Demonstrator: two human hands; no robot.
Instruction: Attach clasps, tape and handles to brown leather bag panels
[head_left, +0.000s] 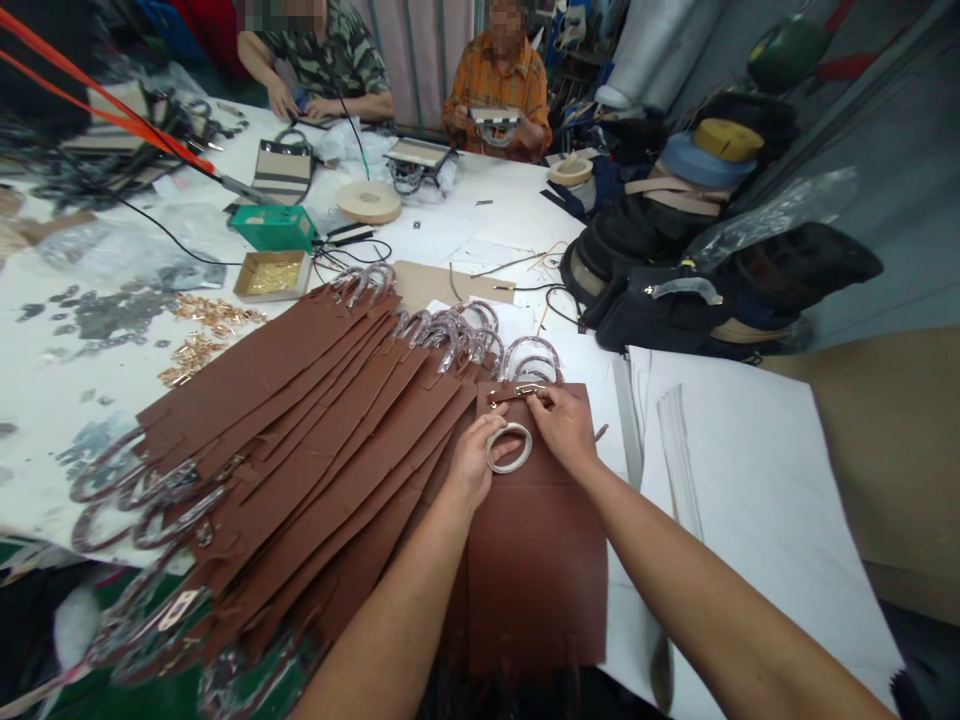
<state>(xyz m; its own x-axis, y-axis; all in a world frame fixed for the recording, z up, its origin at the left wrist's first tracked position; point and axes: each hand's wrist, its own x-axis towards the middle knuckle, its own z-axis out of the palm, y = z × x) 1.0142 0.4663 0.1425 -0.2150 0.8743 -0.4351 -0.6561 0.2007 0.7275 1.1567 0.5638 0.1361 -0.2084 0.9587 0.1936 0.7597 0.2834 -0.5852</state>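
Head view: the left hand point(478, 452) had its grip closed round a tape roll point(527, 449) over a brown panel point(536, 560) on the tabletop point(442, 222). The right hand point(564, 425) touched a metal clasp point(528, 389) at the panel's far end; whether it pinched, I couldn't tell. The step seemed to be handling that clasp, the next move calling for steady fingertips. Far left, an open box point(304, 272) held gold-coloured pieces point(274, 274).
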